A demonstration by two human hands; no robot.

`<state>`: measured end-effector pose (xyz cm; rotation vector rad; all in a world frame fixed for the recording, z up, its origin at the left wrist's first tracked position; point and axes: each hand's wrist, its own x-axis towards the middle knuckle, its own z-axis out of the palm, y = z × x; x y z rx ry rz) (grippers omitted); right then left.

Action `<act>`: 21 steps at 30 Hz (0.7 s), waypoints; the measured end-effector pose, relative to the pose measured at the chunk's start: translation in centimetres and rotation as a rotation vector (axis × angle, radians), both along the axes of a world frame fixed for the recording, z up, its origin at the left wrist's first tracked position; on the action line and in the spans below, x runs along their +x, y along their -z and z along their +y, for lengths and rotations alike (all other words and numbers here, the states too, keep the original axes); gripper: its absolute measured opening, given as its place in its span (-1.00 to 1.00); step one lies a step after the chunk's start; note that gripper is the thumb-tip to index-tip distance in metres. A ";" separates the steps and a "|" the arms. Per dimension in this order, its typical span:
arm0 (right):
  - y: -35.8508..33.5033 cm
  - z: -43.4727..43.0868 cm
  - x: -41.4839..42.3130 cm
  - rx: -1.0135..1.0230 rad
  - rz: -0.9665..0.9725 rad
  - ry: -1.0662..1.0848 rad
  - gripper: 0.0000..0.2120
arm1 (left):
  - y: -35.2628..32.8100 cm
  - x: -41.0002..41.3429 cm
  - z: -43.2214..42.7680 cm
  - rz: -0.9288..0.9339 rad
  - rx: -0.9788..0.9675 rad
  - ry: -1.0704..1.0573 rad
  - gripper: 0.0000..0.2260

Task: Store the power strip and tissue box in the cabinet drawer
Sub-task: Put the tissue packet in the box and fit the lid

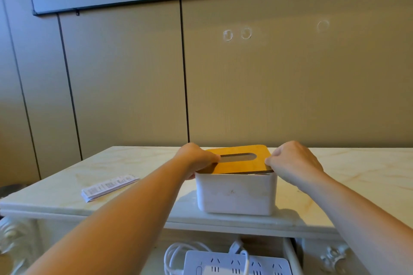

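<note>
A white tissue box with a wooden slotted lid stands on the marble cabinet top, near its front edge. My left hand grips the box's left upper edge. On the opposite upper edge my right hand holds the box, fingers on the lid's rim. Below, the cabinet drawer is pulled out, and a white power strip lies inside it with its coiled white cable at its left.
A folded printed paper lies on the cabinet top to the left of the box. A panelled wall rises right behind the cabinet. Carved white trim flanks the drawer.
</note>
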<state>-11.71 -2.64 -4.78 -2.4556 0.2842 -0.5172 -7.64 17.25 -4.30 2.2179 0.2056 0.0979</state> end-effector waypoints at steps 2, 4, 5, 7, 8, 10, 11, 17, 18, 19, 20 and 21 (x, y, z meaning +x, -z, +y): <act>0.5 0.0 0.2 0.008 0.001 -0.008 -0.66 | 0.1 0.4 -0.4 -0.032 0.090 -0.021 -0.74; 0.9 -0.1 0.4 0.021 -0.010 -0.006 -0.67 | 0.1 0.7 -0.5 -0.050 0.143 -0.034 -0.79; 0.9 -0.1 0.5 0.022 -0.015 -0.002 -0.68 | 0.1 0.7 -0.5 -0.051 0.161 -0.040 -0.81; 1.0 -0.1 0.5 0.031 -0.015 0.000 -0.67 | -0.1 0.7 -0.6 -0.052 0.208 -0.050 -0.82; 1.0 -0.1 0.5 0.034 -0.017 0.001 -0.67 | -0.2 0.7 -0.6 -0.056 0.238 -0.053 -0.83; 0.9 0.0 0.4 0.022 -0.023 0.003 -0.65 | -0.4 0.7 -0.7 -0.066 0.304 -0.063 -0.84; 0.9 -0.1 0.4 0.022 -0.026 0.005 -0.65 | -0.4 0.8 -0.8 -0.070 0.336 -0.071 -0.85; 1.8 -0.8 0.6 0.236 -0.026 -0.061 -0.84 | -0.3 0.9 -1.0 -0.085 0.466 -0.078 -0.89; 2.0 -1.0 0.5 0.332 -0.038 -0.107 -0.82 | -0.2 1.0 -1.0 -0.089 0.472 -0.079 -0.89; 2.1 -1.1 0.2 0.451 -0.032 -0.155 -0.83 | -0.2 1.1 -1.0 -0.094 0.475 -0.082 -0.88; 2.3 -1.2 -0.1 0.572 -0.007 -0.190 -0.87 | -0.1 1.1 -1.0 -0.098 0.480 -0.084 -0.87; 2.4 -1.2 -0.3 0.681 0.028 -0.217 -0.89 | -0.1 1.2 -1.0 -0.102 0.487 -0.085 -0.85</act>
